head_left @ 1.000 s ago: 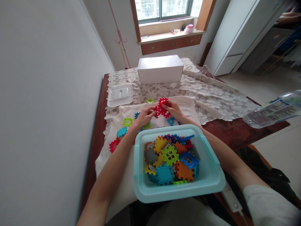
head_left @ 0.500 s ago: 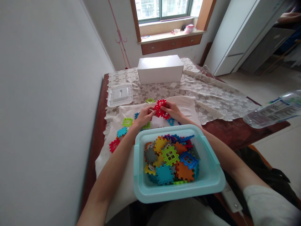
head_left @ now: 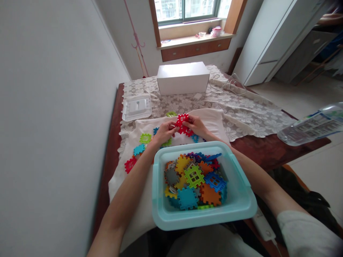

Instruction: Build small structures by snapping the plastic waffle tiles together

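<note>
Above the white cloth (head_left: 144, 200), several joined red interlocking tiles (head_left: 183, 118) with window cut-outs are held between both hands. My left hand (head_left: 166, 132) is closed, pinching their left edge with thumb and fingers. From the other side, my right hand (head_left: 196, 125) grips them, thumb on the front face. Close to my left hand lie a green tile (head_left: 145, 138), a light-blue tile (head_left: 139, 149) and a red tile (head_left: 130, 165). Nearer to me stands a light-teal tub (head_left: 203, 223) with a heap of mixed-colour tiles, a green window tile (head_left: 194, 176) on top.
At the back of the table stands a white box (head_left: 183, 80). A clear plastic lid (head_left: 137, 107) lies on the left, beside the wall. On the right is a clear plastic bottle (head_left: 312, 125). A white power strip (head_left: 264, 225) sits right of the tub.
The red tiles have tilted slightly between my hands, and my left fingers have shifted a little at their edge. Everything else looks the same.
</note>
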`<state>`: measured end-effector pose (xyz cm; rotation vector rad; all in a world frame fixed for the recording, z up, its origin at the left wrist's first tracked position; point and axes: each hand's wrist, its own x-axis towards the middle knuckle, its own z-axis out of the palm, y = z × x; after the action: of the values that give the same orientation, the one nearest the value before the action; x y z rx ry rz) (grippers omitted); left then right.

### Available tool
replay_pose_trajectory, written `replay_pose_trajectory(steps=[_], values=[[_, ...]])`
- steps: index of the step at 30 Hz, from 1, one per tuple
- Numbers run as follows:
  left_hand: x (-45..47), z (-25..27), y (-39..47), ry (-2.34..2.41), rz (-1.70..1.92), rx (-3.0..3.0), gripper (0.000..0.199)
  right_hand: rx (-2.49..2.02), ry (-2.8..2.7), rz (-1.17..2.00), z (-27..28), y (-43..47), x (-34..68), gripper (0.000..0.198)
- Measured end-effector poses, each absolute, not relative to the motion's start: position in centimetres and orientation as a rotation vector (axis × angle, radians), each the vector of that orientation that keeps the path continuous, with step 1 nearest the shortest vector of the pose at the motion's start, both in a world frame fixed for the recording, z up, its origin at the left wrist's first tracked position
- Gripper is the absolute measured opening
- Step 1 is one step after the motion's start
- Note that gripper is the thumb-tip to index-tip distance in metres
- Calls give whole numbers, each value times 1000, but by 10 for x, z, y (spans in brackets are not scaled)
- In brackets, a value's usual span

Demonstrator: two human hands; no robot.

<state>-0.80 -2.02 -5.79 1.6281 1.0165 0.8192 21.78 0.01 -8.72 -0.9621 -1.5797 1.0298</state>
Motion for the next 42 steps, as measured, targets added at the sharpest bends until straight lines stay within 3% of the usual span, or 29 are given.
replay_pose_trajectory(steps=[10,21,34,42], values=[[-8,-59,-20,990,821,1688,38,-913,-1588,1105,-84,-2,220,52],[-7,-60,-20,1020,836,1784,32,-896,-1598,1147,-76,-6,218,49],[-3,-52,-26,1029,846,1694,28,-892,-1070,1475,-71,-11,214,53],[-5,-49,-26,1047,889,1640,31,-919,-1217,1215,-77,-2,220,50]])
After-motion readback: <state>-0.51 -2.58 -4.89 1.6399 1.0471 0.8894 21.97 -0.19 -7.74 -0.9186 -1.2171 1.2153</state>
